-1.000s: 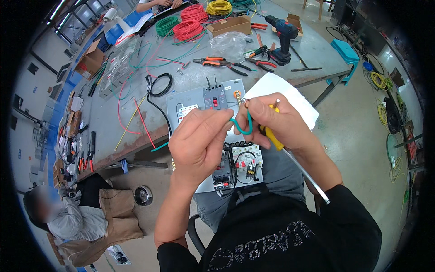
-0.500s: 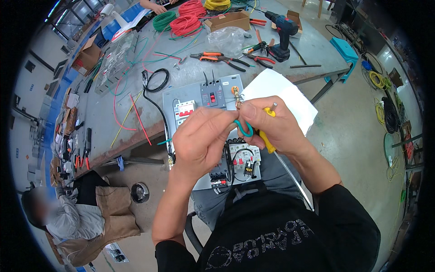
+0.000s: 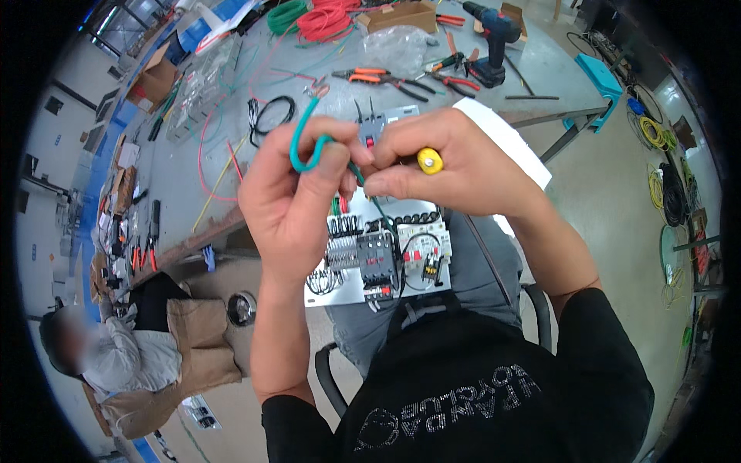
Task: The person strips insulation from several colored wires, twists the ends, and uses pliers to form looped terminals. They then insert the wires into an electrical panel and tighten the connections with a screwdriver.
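Both of my hands are raised close together above an electrical panel (image 3: 351,292) on my lap. The fingers of my left hand (image 3: 289,204) are closed on a green wire (image 3: 299,143), bent into a hook above the thumb. At its upper end is a small copper-coloured tip that looks like a ring. My right hand (image 3: 471,166) is closed around a yellow-handled screwdriver (image 3: 430,160), seen nearly end-on. Its thumb and forefinger meet near the wire's lower stretch; whether they grip it I cannot tell. Below sit a contactor (image 3: 377,258) and breakers (image 3: 421,247).
A grey workbench (image 3: 231,166) extends ahead, carrying orange-handled pliers (image 3: 369,76), a cordless drill (image 3: 492,46), a plastic bag (image 3: 397,48) and red wire coils (image 3: 324,25). White paper (image 3: 502,127) lies beyond my right hand. Another person (image 3: 127,347) sits at the left.
The green wire has swung upward, its hook now standing above my left hand. Both hands have risen and turned; the screwdriver now points nearly end-on. The view has shifted slightly.
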The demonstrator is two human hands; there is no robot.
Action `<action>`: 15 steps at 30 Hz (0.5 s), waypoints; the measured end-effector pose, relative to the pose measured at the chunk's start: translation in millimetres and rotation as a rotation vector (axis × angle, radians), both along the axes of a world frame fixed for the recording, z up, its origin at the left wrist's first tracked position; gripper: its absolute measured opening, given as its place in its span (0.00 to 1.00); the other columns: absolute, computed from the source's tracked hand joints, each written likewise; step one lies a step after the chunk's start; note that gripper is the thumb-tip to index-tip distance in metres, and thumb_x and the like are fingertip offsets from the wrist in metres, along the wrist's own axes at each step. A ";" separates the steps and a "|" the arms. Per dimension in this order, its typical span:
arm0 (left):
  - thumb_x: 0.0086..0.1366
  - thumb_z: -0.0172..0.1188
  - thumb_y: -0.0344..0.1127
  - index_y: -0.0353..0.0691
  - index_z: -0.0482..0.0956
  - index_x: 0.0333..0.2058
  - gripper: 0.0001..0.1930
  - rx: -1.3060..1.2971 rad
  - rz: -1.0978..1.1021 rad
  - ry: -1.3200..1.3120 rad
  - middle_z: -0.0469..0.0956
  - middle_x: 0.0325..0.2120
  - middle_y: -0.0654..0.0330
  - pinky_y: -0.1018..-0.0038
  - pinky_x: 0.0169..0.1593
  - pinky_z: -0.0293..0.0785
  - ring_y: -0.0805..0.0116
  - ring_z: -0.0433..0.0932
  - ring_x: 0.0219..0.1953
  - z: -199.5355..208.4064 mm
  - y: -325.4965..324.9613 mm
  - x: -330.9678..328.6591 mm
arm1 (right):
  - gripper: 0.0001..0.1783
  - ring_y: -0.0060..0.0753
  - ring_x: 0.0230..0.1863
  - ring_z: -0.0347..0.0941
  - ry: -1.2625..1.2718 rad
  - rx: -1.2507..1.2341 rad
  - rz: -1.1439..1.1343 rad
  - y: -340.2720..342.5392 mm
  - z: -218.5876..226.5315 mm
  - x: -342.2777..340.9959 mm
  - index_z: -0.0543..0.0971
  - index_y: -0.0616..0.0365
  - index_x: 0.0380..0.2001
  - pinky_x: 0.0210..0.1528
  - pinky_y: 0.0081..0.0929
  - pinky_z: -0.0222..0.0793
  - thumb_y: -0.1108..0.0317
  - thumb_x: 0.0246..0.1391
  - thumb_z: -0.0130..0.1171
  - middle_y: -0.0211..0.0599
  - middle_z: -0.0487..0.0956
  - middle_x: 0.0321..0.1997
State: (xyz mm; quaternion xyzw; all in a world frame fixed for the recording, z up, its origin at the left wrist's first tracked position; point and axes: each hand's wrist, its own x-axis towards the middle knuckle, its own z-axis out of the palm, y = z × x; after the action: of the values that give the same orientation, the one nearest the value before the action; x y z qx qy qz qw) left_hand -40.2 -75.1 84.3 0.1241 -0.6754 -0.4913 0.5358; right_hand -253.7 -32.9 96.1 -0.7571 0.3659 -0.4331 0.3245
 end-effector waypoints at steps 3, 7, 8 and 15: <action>0.75 0.60 0.28 0.32 0.79 0.52 0.11 0.000 -0.026 -0.015 0.84 0.40 0.56 0.81 0.35 0.74 0.79 0.77 0.32 -6.6 -5.2 6.0 | 0.11 0.39 0.29 0.79 0.053 -0.074 0.001 -10.2 -13.3 6.0 0.85 0.62 0.37 0.35 0.32 0.72 0.64 0.57 0.70 0.42 0.83 0.29; 0.72 0.59 0.25 0.32 0.79 0.53 0.12 0.050 0.012 -0.079 0.84 0.42 0.56 0.81 0.38 0.77 0.78 0.79 0.36 -4.7 -2.0 14.9 | 0.09 0.47 0.31 0.79 0.073 -0.247 -0.016 -24.2 -25.2 8.1 0.83 0.62 0.35 0.35 0.36 0.73 0.67 0.57 0.68 0.43 0.82 0.30; 0.71 0.58 0.24 0.32 0.79 0.53 0.13 0.061 0.028 -0.125 0.84 0.43 0.56 0.80 0.40 0.78 0.77 0.80 0.37 0.4 -0.5 17.7 | 0.09 0.47 0.31 0.79 0.078 -0.274 -0.015 -27.4 -27.6 8.1 0.83 0.61 0.35 0.35 0.36 0.73 0.67 0.57 0.68 0.43 0.82 0.30; 0.73 0.57 0.30 0.29 0.79 0.50 0.12 -0.061 0.062 -0.279 0.83 0.42 0.52 0.72 0.41 0.80 0.72 0.80 0.36 24.6 -17.8 34.6 | 0.09 0.47 0.32 0.79 0.088 -0.346 0.028 -43.0 -19.4 26.9 0.80 0.61 0.36 0.35 0.36 0.72 0.67 0.56 0.67 0.42 0.81 0.31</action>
State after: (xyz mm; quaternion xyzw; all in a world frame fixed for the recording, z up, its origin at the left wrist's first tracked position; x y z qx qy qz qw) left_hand -5.6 -92.8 108.9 0.1958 -0.7539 -0.4315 0.4551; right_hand -226.8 -75.9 76.7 -0.8249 0.2889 -0.4515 0.1792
